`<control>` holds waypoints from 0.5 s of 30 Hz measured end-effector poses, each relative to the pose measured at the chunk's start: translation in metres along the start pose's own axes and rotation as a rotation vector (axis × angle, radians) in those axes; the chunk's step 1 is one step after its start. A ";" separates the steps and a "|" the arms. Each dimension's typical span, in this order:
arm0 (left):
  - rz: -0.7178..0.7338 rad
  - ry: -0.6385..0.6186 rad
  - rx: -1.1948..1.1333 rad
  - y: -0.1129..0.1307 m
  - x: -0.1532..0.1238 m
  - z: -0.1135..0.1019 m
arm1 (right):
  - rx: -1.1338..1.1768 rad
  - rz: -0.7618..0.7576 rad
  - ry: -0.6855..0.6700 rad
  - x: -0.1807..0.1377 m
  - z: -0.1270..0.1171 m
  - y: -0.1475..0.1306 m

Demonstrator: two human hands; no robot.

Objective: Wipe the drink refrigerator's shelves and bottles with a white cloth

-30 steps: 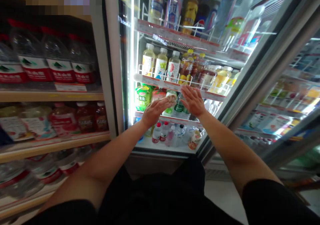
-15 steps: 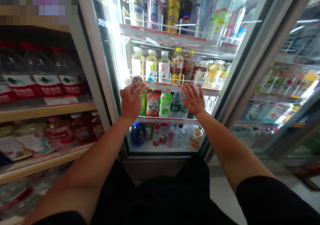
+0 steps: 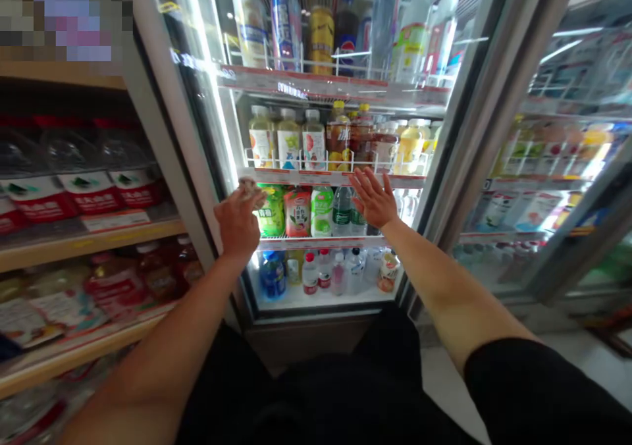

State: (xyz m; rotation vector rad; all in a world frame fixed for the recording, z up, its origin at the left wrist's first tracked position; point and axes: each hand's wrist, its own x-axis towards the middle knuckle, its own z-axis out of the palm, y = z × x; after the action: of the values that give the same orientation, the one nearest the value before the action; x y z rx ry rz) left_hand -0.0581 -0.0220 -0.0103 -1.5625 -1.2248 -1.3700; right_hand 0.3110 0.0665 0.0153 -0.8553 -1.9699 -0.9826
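Observation:
I face an open drinks fridge. My left hand (image 3: pixel 239 224) is closed on a small crumpled pale wad (image 3: pixel 248 187), held by the left end of the white shelf rail (image 3: pixel 316 177), close to a green bottle (image 3: pixel 270 214). What the wad is I cannot tell. My right hand (image 3: pixel 372 199) is open with fingers spread, up against the right part of the same rail, just in front of a clear water bottle (image 3: pixel 342 209). It holds nothing.
Juice and tea bottles (image 3: pixel 313 141) fill the shelf above the rail, and cans (image 3: pixel 286 27) stand higher up. Small bottles (image 3: pixel 323 270) sit on the fridge floor. The glass door (image 3: pixel 498 103) stands open at right. Wooden shelves (image 3: pixel 99 241) at left hold large water jugs (image 3: pixel 89 185).
My left hand has carried the wad leftward from the middle of the shelf to the fridge's left edge. My right hand stays open by the rail. The view has drifted left.

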 end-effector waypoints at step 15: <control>-0.107 -0.048 0.105 -0.013 -0.025 -0.008 | 0.003 -0.005 0.018 0.001 0.000 -0.001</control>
State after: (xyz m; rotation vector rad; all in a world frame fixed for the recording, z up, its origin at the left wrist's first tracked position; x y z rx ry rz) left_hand -0.0731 -0.0309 -0.0343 -1.4831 -1.4048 -1.3187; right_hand 0.3094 0.0664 0.0151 -0.8371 -1.9592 -0.9863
